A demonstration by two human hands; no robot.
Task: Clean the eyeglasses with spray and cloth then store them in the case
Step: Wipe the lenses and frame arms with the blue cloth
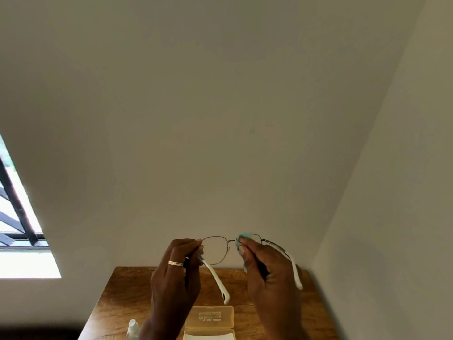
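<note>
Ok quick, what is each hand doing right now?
Left hand: closed, pinching the eyeglasses at the frame's corner.
Right hand: closed, pinching the cloth against the other lens.

Hands: two – left hand (175, 273), right hand (267, 268). Eyeglasses (215, 250): one pair; temple arms (217, 280): two, white. Cloth (244, 238): one, teal, at 3 o'clock end of eyeglasses. Case (212, 317): one, at 6 o'clock below eyeglasses. Spray bottle (133, 327): one, at 7 o'clock. Ring (176, 263): one, on left hand. Worktop (117, 298): one. Window (22, 241): one, at 9 o'clock.
</note>
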